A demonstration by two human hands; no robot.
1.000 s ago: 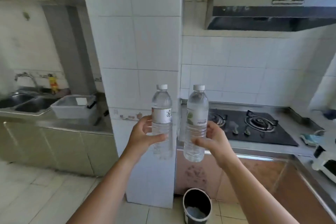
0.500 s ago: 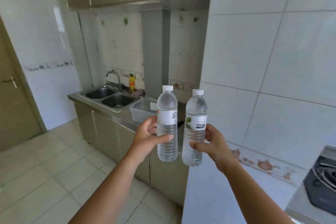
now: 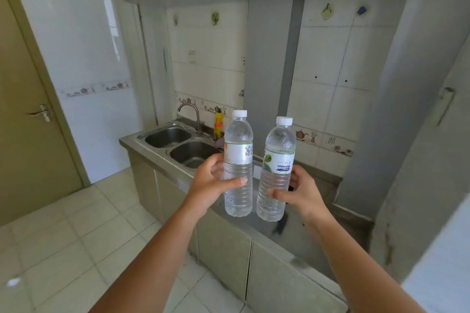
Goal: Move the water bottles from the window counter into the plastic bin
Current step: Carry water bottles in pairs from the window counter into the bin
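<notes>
The biggest thing here is the long steel counter (image 3: 256,230), which runs from about 10 o'clock down to about 4 o'clock in the view, with cupboard doors under it. At its far end, near 10 o'clock, sits a double sink (image 3: 178,145) with a curved tap (image 3: 189,114) behind it, and a yellow bottle (image 3: 218,123) stands just beside the tap. A door (image 3: 30,114) is at 9 o'clock. The plastic bin cannot be seen; it may be hidden behind the bottles and hands, but I cannot tell. In the middle of the view two arms reach out, and each hand carries one water bottle. The left hand (image 3: 213,183) is wrapped tight around the lower half of the left bottle (image 3: 238,162), with the thumb across the front. The right hand (image 3: 298,192) is wrapped the same way around the right bottle (image 3: 277,169), thumb in front too. Both bottles are up in the air over the counter, very near each other but not touching as far as I can see. The left one stands straight and the right one leans a little, its top tipped toward 1 o'clock. I think they are held low down and caps up so they stay steady and nothing spills. Taking one in each hand means fewer trips. Both white caps are on. The bottles are not in the bin yet, so putting them in is my guess for the next step.
</notes>
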